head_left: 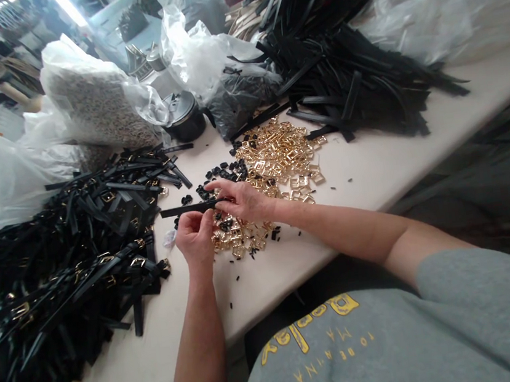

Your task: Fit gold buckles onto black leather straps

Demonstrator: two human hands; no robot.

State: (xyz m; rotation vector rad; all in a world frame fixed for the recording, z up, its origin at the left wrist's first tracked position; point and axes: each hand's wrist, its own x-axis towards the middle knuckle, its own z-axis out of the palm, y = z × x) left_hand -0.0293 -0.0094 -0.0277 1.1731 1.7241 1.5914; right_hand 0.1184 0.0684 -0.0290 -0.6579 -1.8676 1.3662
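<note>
Between my two hands stretches a black strap (pixel 188 209), its free end pointing left. My left hand (pixel 196 235) pinches it from below near the middle. At its right end, the fingers of my right hand (pixel 243 200) close on the strap; whether a buckle sits in that grip is hidden. Under and behind my hands spreads a heap of gold buckles (pixel 278 151). Small black loops (pixel 229 172) lie along the left side of that heap, some right by my fingers.
Black straps with gold buckles (pixel 86 255) pile up on the left. Plain black straps (pixel 353 80) lie at the back right. A filled plastic bag (pixel 89 93), a black tin (pixel 183 116) and a bag of black pieces (pixel 238 97) stand behind on the pale table (pixel 258 296).
</note>
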